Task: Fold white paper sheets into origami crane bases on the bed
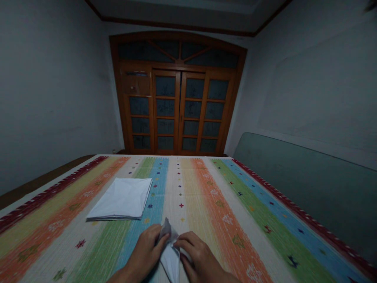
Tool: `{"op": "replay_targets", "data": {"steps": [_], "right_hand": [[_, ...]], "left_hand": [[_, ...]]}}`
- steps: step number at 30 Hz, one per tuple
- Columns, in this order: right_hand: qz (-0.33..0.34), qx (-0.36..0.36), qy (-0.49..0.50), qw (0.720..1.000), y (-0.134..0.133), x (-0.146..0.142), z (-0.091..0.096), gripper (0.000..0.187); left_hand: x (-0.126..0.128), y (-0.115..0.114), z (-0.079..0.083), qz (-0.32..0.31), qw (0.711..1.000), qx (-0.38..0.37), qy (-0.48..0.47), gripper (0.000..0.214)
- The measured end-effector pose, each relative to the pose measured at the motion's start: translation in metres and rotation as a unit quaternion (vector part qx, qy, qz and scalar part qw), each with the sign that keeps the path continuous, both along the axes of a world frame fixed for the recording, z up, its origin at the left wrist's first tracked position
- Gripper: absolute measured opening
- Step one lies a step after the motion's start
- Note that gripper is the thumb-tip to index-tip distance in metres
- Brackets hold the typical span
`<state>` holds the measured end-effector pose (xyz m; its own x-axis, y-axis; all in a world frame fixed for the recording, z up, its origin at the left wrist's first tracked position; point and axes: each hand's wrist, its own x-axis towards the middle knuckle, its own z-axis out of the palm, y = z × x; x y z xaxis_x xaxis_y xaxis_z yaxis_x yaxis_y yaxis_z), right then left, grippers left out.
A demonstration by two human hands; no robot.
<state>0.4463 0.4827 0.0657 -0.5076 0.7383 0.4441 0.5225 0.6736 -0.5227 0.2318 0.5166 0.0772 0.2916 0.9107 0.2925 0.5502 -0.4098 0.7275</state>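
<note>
Between my two hands, low in the head view, stands a piece of white paper (171,261) folded into a narrow shape with a pointed tip at the top. My left hand (150,245) pinches its upper left side between thumb and fingers. On the right side, my right hand (197,251) grips the paper's edge with thumb and fingertips drawn together. The lower end of the folded paper runs out of the picture. A stack of flat white paper sheets (120,198) lies to the left, beyond my left hand and apart from it.
A tablecloth (203,204) with coloured stripes covers the table. Along the right side stands a grey-green panel or backrest (294,177). Wooden double doors (179,110) with glass panes are at the far wall, past the table's far edge.
</note>
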Motion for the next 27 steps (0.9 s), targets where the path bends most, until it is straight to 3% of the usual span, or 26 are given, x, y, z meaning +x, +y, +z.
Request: {"op": "replay_targets", "data": {"steps": [14, 17, 21, 27], "right_hand": [[0.051, 0.05, 0.001, 0.997, 0.002, -0.001, 0.0, 0.044], [0.051, 0.062, -0.038, 0.996, 0.005, -0.001, -0.008, 0.049], [0.064, 0.099, -0.125, 0.985, 0.01, 0.001, -0.018, 0.043], [0.086, 0.117, -0.179, 0.973, 0.01, 0.001, -0.015, 0.044]], "left_hand": [[-0.003, 0.006, 0.0, 0.017, 0.995, -0.05, -0.085, 0.04], [-0.002, 0.007, 0.001, 0.001, 0.992, -0.067, -0.102, 0.041], [-0.003, 0.011, -0.001, 0.004, 0.986, -0.098, -0.138, 0.038], [-0.004, 0.013, -0.002, 0.019, 0.978, -0.113, -0.176, 0.027]]}}
